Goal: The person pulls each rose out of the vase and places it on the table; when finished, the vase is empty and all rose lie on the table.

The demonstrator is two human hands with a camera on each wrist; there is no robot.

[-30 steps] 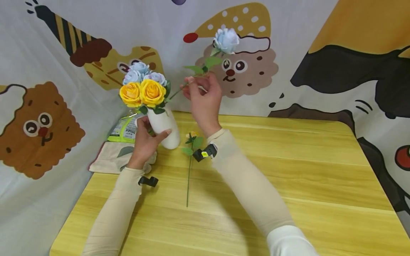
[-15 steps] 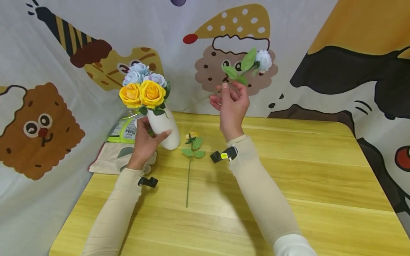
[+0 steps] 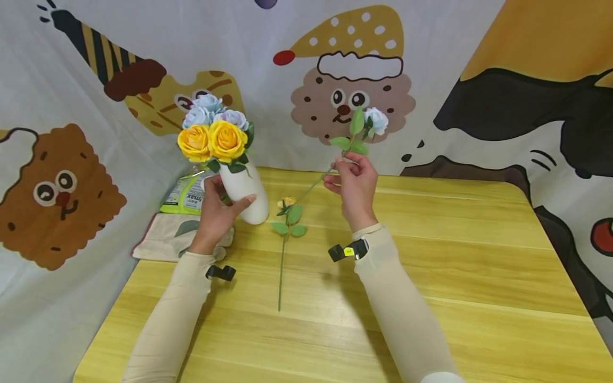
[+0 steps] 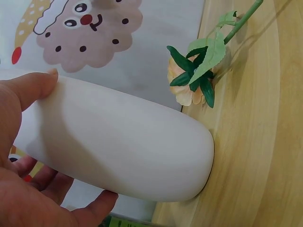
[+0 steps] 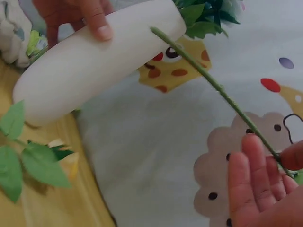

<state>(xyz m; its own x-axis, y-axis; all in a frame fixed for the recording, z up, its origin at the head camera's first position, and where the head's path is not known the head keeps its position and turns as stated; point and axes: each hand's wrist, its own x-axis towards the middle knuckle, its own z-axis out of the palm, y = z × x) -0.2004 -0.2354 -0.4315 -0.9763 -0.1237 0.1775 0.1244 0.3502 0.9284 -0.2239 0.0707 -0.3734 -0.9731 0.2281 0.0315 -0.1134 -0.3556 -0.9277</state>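
Left hand: your thumb and fingers wrap the white vase, its base on the tabletop. Bunch of yellow and pale-blue blooms sits in its mouth.

Right hand: you pinch the loose rose by its stem, just under the leaves, other fingers spread off it. Bloom up; stem end hangs free, apart from the vase.

Step in hand looks like steering that one stem while bracing the vase. Pinch firmly enough to stop it swivelling; spare the petals. Watch the stem end near the yellow rose lying on the tabletop; it could snag the leaves. Brace the vase low: a top-heavy bunch may tip it.
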